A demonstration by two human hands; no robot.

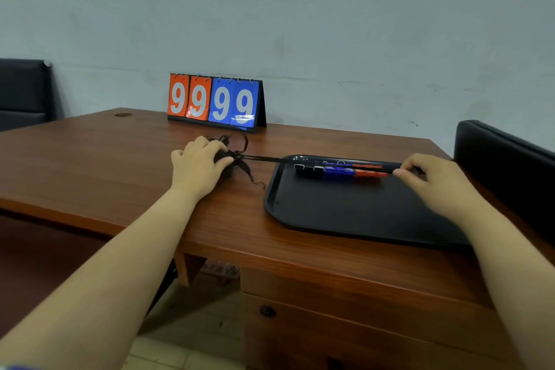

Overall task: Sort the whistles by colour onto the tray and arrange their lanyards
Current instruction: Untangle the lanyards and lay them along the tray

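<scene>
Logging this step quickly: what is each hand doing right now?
Left hand: grips the bunched black lanyards.
Right hand: curled at the red whistles; hold cannot be told.

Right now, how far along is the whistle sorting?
Done: whistles lie in a row along the far edge of the tray, black, blue, then red. In hand: left hand grips the bunched lanyards on the desk; right hand pinches the row's red end. Left: lanyards, tangled, need arranging.

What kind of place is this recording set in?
Probably an office or sports-club room: a wooden desk, a flip scoreboard standing by a plain wall, and black padded chairs.
</scene>
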